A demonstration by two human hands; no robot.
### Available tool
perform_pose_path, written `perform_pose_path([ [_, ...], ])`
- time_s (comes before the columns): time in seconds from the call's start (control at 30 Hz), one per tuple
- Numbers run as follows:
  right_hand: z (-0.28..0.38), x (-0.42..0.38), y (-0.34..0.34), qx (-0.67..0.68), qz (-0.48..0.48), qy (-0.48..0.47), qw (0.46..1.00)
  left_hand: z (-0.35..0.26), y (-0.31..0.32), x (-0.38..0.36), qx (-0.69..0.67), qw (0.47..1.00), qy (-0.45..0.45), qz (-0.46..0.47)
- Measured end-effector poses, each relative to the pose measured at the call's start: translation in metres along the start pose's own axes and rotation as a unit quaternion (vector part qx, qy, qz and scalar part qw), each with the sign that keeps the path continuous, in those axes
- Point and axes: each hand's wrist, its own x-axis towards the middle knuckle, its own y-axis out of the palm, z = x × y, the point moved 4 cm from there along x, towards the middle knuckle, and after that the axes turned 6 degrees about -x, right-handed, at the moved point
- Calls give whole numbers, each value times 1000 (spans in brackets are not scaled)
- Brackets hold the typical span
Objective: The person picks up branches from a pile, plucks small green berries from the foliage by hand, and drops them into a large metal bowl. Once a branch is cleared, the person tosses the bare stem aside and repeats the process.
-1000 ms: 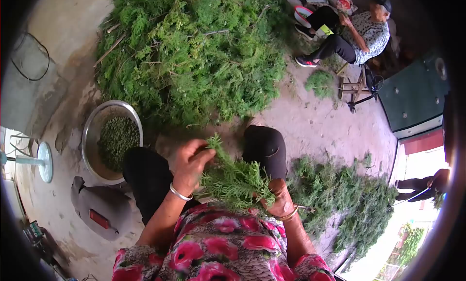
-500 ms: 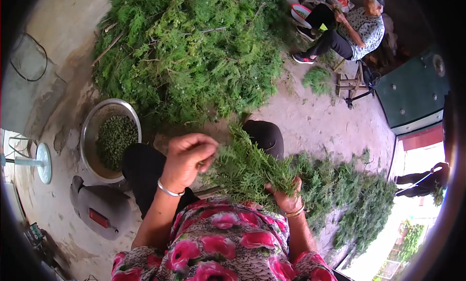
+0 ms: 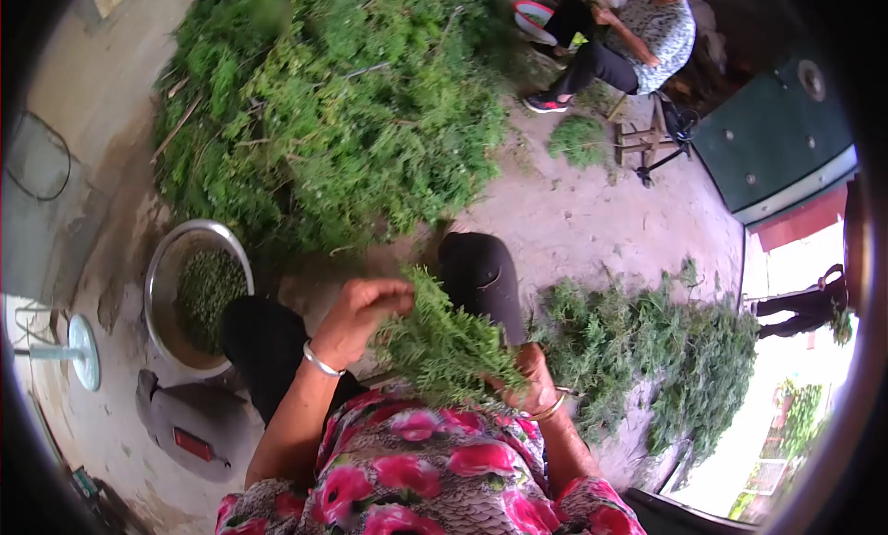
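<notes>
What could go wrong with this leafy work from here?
The left knee is right beside the metal basin, so a careless shift might tip it, spilling the small green pieces. Bits of the leafy sprig, held over the lap by the right hand, could drop onto the flowered shirt.

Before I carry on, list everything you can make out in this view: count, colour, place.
Branch pile: one, green, top centre-left
Branch heap: one, green, right floor
Small clump: one, green, by the stool
Stool: one, brown, upper right
Basin: one, silver, left
Berry-like pieces: uncountable, green, in basin
Round base: one, pale green, far left
Panel: one, dark green, right
Other people: two, seated one upper right, another far right
Sprig: green, count unclear, in right hand
Left hand: one, silver bangle, beside sprig
Right hand: one, gold-coloured bangle, gripping sprig
</notes>
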Motion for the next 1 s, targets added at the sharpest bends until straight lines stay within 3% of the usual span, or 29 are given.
perform_pose_path([
  [0.1, -17, -4, 5, 115, 7, 40, 993, 20, 3, 1, -49, 993, -19, 108],
  [0.13, -6, 1, 5, 95, 35, 15, 995, 19, 6, 0, -59, 992, -25, 105],
  [0.2, -1, 4, 7, 71, 79, 17, 994, 9, 4, -13, -270, 961, -23, 62],
  [0.23, -3, 2, 9, 56, 110, 40, 992, 18, -1, -5, -65, 995, 33, 72],
  [0.27, -8, -3, 13, 45, 140, 78, 986, 27, -6, 4, 141, 984, 91, 61],
  [0.33, -18, -7, 21, 34, 179, 152, 971, 19, -3, 0, 23, 996, 81, -34],
  [0.37, -14, -2, 20, -11, 158, 65, 985, 1, 4, 0, 248, 953, 173, -5],
  [0.4, -35, -2, 29, 40, 146, 22, 988, 30, -12, 1, 137, 973, 163, -93],
  [0.43, -41, -8, 32, 114, 41, -55, 991, 36, -14, 6, 84, 978, 147, -124],
  [0.47, -27, 5, 24, 61, 27, -76, 995, 42, -16, 11, 28, 978, 134, -155],
  [0.53, -2, 13, 14, 6, 4, -94, 996, 16, 3, 11, 49, 998, 45, 3],
  [0.63, 7, 12, 18, 90, 52, -68, 992, 23, -15, 19, 123, 987, 53, 92],
  [0.67, 8, 11, 18, 89, 49, -64, 993, 16, -14, 15, 62, 996, -44, 56],
  [0.7, 7, 10, 19, 86, 49, -60, 993, 17, -13, 17, 63, 995, -42, 64],
  [0.77, -2, 10, 16, 100, 9, -66, 993, 12, -18, 18, 259, 952, 156, 49],
  [0.83, -7, 12, 11, 101, 24, -76, 992, -13, -35, 17, 451, 862, 224, 64],
  [0.87, -10, 12, 8, 99, 21, -77, 992, -20, -61, 14, 341, 935, 96, -24],
  [0.9, -15, 11, 4, 96, 5, -71, 993, -22, -85, 8, 219, 969, -36, -112],
  [0.97, -31, 12, 12, 102, -7, -67, 992, -22, -130, -2, -43, 981, -70, -177],
  [1.0, -74, -2, 41, 188, 9, -8, 982, -35, -123, -14, -138, 963, -78, -217],
])
